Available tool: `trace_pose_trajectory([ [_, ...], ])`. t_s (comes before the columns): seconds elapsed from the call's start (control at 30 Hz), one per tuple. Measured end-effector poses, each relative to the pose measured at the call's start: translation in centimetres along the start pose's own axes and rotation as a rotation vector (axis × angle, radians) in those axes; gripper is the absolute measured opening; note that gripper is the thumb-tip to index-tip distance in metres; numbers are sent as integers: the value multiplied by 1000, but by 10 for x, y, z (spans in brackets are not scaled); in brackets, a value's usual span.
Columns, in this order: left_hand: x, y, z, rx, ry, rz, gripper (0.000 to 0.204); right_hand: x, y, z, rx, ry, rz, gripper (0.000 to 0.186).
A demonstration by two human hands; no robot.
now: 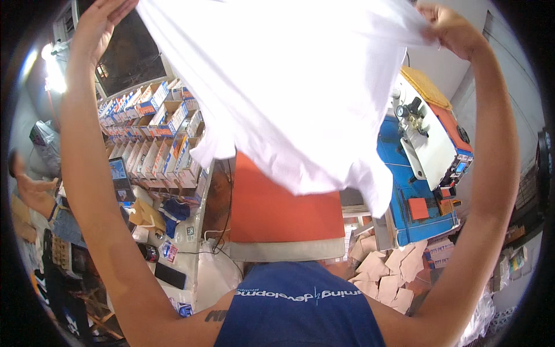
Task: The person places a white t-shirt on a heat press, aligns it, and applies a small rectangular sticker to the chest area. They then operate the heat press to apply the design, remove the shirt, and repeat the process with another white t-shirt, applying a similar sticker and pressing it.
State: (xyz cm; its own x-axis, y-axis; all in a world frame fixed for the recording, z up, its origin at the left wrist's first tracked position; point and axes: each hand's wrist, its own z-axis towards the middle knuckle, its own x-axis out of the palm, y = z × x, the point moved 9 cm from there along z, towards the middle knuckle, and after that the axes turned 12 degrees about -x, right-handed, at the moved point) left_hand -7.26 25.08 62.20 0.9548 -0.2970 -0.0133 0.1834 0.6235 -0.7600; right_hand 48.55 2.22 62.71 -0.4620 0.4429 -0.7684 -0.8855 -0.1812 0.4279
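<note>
A white shirt hangs spread out in the air between my raised hands, its sleeve-like lower corners drooping. My left hand is up at the top left, fingers closed at the shirt's upper edge. At the top right my right hand pinches the cloth's other upper corner, which is pulled taut. Below the shirt lies a flat orange-red pad with a grey front edge, directly in front of my body. The shirt hides the pad's far part. The top of the shirt runs out of the picture.
Left of the pad, a table bears a dark phone and cartons in rows. A blue bench with a white-topped machine stands right. Brown paper pieces lie below it. Another person is far left.
</note>
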Motion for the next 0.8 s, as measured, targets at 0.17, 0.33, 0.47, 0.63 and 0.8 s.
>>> trace_pose_trajectory([
  [0.17, -41, 54, 9, -231, -219, 254, 25, -55, -74, 2, 80, -164, 98, 26],
  [0.33, -61, 42, 24, -114, -162, -121, 14, -62, -9, -2, -395, -241, 987, 21],
  [0.47, -76, 6, 25, 40, -213, -285, 17, -37, 52, -48, -513, -625, 322, 30],
  [0.63, -70, -6, 20, 1, -187, -140, 22, -31, 20, -42, -27, -629, 116, 34],
  [0.8, -66, 2, 10, 4, -93, -240, 24, -58, -18, -19, -232, -494, 452, 36],
])
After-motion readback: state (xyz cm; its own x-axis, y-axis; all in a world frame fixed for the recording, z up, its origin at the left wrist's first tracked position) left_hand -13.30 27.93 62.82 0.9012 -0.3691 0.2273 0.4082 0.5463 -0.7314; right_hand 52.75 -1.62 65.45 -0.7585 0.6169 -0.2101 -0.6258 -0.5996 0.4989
